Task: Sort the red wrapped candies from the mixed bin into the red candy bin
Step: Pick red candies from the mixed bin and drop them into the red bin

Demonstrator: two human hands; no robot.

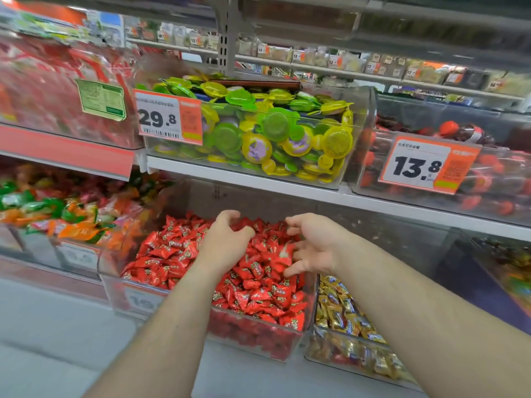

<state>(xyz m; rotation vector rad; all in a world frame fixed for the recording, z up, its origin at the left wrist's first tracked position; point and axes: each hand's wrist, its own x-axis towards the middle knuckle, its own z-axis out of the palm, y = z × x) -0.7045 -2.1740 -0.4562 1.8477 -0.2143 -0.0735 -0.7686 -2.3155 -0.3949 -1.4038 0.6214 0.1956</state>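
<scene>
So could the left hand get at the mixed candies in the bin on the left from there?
Probably yes: the left hand is over the red candy bin, the mixed candy bin sits right beside it, open-topped, with nothing between.

We reach both bare forearms forward and slightly inward. Our left hand (225, 239) is turned palm down, its fingers curled at the knuckles with the thumb tucked beside them. Our right hand (311, 244) sits just beside it, palm facing left, fingers spread and loosely bent, holding nothing.
</scene>
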